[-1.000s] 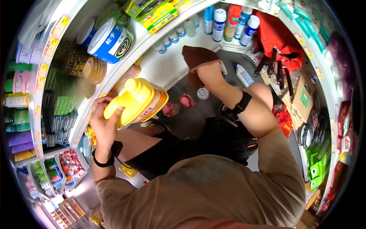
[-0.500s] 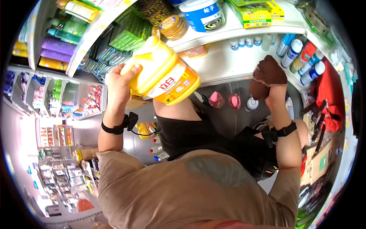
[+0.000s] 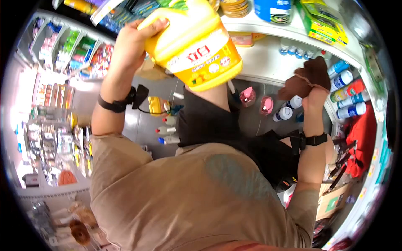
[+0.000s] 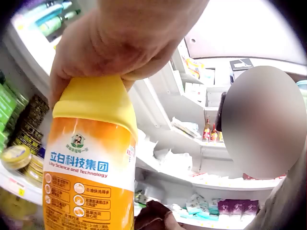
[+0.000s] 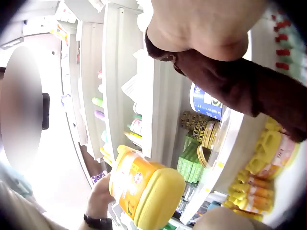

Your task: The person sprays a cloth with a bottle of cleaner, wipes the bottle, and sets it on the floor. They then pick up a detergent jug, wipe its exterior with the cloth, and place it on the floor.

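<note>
My left hand (image 3: 130,48) grips the handle of a yellow jug of liquid detergent (image 3: 201,56), held up before the shelves with its orange-and-white label facing me. In the left wrist view the back of the jug (image 4: 88,158) fills the lower left, below the hand. My right hand (image 3: 316,99) holds a brown cloth (image 3: 310,77) in front of the lower shelf; the cloth covers its fingers. Seen from the right wrist, the cloth (image 5: 225,84) hangs in folds beyond the hand, apart from the jug (image 5: 156,191).
Pink-topped bottles (image 3: 266,105) and white-capped containers (image 3: 283,113) stand on the floor by the lower shelf (image 3: 264,58). Spray cans (image 3: 351,110) line the right side. Another yellow jug (image 3: 158,105) and several bottles are on the floor at left. Above are a blue tub (image 3: 272,9) and boxes.
The head view has swung left, so the shelves shift rightward. The jug has risen, with its label turned more toward me. The cloth in my right hand has changed its folds.
</note>
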The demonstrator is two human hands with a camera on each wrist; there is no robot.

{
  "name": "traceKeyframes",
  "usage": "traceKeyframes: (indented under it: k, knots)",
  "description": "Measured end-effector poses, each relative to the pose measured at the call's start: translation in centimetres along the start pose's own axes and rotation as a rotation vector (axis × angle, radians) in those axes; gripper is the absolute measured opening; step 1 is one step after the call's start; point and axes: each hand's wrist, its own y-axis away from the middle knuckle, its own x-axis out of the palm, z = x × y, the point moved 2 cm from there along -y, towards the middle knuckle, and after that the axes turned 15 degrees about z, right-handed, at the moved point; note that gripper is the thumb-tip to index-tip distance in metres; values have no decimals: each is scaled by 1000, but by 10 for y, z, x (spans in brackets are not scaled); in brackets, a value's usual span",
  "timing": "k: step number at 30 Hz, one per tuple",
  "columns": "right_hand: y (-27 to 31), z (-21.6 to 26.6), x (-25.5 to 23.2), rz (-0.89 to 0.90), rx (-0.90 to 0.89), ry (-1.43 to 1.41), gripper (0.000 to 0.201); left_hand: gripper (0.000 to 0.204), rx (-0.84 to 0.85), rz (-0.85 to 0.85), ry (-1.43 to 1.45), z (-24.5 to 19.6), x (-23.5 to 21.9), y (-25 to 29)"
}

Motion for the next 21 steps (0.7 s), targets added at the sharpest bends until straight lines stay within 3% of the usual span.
traceKeyframes:
  k: [1, 4, 10, 15, 21]
  knots:
    - [0, 2, -3, 20, 30, 115, 31, 37, 6, -30, -31, 2, -13, 7]
    - [-1, 9, 16, -40, 85, 36, 28, 44, 29, -156, -126, 19, -57, 26]
    - [4, -2, 17, -76, 122, 156, 36, 47, 50, -439, -274, 63, -135, 65]
    - [6, -18, -5, -58, 151, 171, 29, 46, -141, -662, -84, 119, -216, 113]
    - [12, -45, -23, -208, 184, 324, 33, 49, -246, -910, -7, 203, -286, 176]
